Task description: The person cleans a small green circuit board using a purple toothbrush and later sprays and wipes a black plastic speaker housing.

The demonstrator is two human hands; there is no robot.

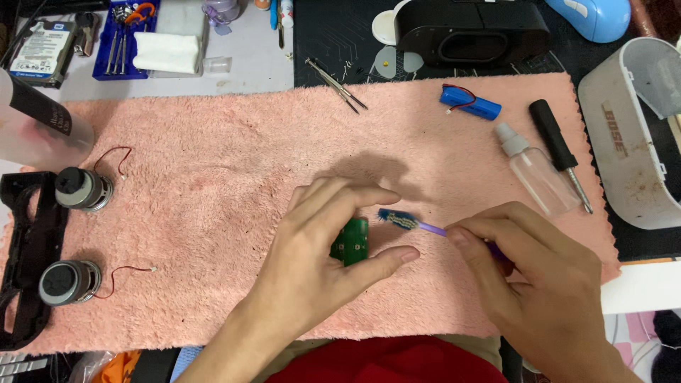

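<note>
My left hand (323,262) holds a small green circuit board (352,241) upright between thumb and fingers, just above a pink towel (213,213). My right hand (532,284) grips a purple-handled toothbrush (408,221); its blue bristle head sits right beside the board's upper right edge. Both hands are near the towel's front middle.
Two round speaker drivers (84,189) (69,281) with red wires lie at the left beside a black frame (28,262). A blue battery (470,103), a clear spray bottle (537,170) and a black screwdriver (559,149) lie at the right. A white speaker shell (631,135) stands far right.
</note>
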